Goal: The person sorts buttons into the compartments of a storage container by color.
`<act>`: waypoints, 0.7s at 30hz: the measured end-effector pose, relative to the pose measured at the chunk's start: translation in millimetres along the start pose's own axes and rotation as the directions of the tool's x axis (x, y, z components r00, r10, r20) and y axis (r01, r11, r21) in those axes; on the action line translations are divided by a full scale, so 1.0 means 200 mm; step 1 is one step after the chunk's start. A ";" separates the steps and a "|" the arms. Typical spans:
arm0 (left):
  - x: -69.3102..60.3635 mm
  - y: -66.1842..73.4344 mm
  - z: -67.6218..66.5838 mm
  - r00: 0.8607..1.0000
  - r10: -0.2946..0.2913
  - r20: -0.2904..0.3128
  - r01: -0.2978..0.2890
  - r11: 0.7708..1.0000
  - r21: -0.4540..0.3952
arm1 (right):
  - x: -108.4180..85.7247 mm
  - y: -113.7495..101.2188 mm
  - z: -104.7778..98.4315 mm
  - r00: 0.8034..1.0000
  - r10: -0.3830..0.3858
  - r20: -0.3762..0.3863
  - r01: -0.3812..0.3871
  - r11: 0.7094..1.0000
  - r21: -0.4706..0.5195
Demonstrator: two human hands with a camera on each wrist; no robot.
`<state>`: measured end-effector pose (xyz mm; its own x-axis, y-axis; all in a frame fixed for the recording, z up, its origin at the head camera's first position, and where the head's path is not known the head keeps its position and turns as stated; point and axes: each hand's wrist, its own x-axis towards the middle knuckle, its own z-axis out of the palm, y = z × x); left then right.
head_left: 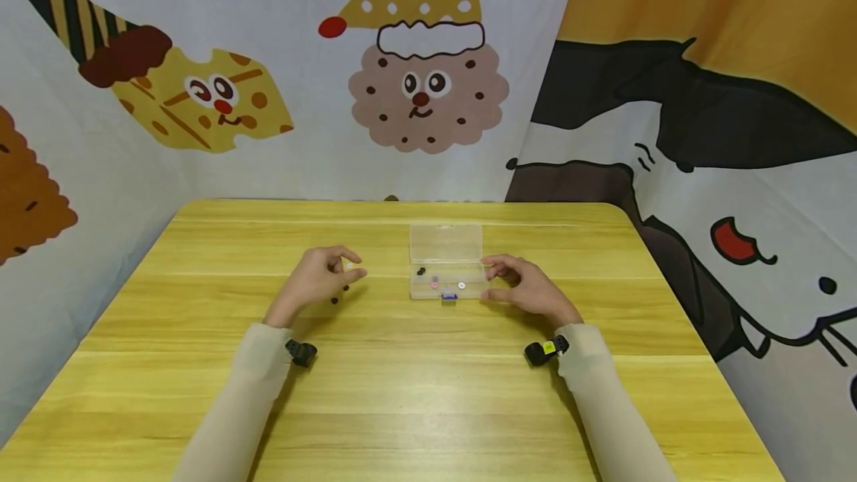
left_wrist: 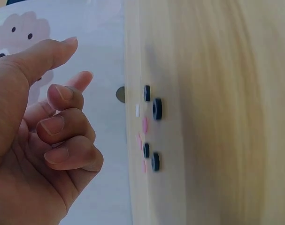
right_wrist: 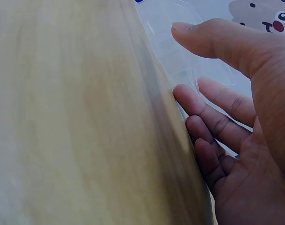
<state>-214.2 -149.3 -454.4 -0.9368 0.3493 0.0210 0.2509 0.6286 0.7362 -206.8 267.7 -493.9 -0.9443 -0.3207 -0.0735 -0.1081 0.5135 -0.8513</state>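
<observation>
Left hand [head_left: 320, 274] hovers beside black discs [left_wrist: 157, 108], thumb and forefinger apart; right hand [head_left: 525, 287], digits parted, flanks the clear box [head_left: 445, 244]. Picking-up, it seems; next needs a fine pinch.

We wear long cream sleeves [head_left: 224, 407] and black wrist devices [head_left: 303, 354] — the right one bears a yellow patch [head_left: 550, 347].

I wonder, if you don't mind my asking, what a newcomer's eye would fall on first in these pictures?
Probably the cartoon biscuit in its spotted yellow hat, at the top middle of the backdrop. Next might come the clear box, open on the far half of the table, with small pieces inside. In the left wrist view, black discs stand out on the table.
</observation>
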 end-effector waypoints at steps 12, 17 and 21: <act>-0.07 -0.09 -0.08 0.998 -0.056 -0.020 0.056 0.998 -0.017 | 0.00 -0.01 0.00 1.000 0.024 -0.011 -0.024 0.999 -0.021; -0.10 -0.11 -0.10 0.998 -0.065 -0.010 0.065 0.998 0.001 | -0.01 -0.02 0.00 1.000 0.012 -0.006 -0.012 1.000 -0.014; -0.12 -0.14 -0.12 0.997 -0.079 -0.005 0.079 0.997 0.020 | -0.01 -0.02 0.00 1.000 0.014 -0.007 -0.014 1.000 -0.020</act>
<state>-204.2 -192.0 -460.5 -0.9548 0.2955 -0.0338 0.1812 0.6681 0.7216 -205.4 266.6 -491.1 -0.9479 -0.3078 -0.0820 -0.1006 0.5336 -0.8397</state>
